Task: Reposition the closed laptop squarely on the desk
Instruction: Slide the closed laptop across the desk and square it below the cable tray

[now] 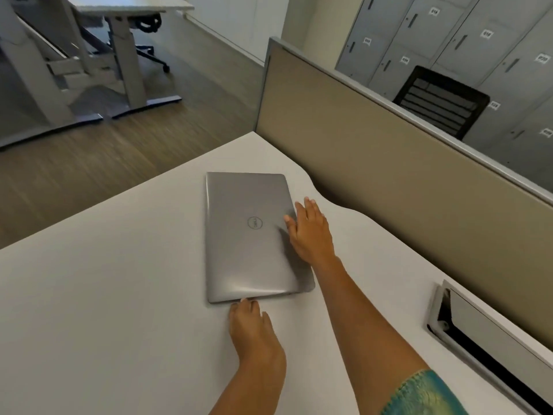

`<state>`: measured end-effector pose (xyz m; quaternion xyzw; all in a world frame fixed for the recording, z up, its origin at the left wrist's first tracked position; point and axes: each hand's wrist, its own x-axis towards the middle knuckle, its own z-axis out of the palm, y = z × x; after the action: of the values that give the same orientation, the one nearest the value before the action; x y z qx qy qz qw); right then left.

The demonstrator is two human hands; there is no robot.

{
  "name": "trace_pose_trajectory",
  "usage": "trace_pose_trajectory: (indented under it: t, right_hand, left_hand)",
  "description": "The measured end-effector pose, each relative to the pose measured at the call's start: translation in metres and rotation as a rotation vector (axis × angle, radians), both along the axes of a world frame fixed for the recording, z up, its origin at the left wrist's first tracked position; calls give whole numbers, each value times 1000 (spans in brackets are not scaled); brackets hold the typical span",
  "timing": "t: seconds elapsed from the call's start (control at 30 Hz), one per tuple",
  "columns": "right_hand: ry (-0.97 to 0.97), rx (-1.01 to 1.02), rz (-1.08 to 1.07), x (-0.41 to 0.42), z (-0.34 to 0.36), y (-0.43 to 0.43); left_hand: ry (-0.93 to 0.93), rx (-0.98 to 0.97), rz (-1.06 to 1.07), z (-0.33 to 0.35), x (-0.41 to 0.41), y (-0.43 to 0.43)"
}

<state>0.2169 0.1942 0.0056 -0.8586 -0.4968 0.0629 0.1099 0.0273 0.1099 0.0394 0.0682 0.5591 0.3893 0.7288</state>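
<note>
Head: flat grey metal laptop (251,235), closed.

1 laptop (251,235), 1 desk (104,310), 2 hands: left hand (254,330), right hand (311,232).

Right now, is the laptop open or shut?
Shut: the laptop lies flat on the desk, lid down, logo facing up.

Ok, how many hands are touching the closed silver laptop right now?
2. The right hand lies flat on the closed silver laptop at its right edge, by the beige partition. The left hand has its fingertips against the near edge, resting on the white desk.
</note>
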Motion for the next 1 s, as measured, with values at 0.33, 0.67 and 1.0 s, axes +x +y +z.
trace_pose_trajectory:
  t: [0.33, 0.67, 1.0]
  right_hand:
    - [-62, -174, 263, 11, -4, 147]
    - [-110, -253, 265, 15, -3, 171]
    - [45, -341, 25, 77, 9, 87]
  left_hand:
    - [21, -72, -77, -12, -4, 19]
    - [33, -189, -29, -20, 6, 21]
    - [54, -163, -89, -11, -14, 18]
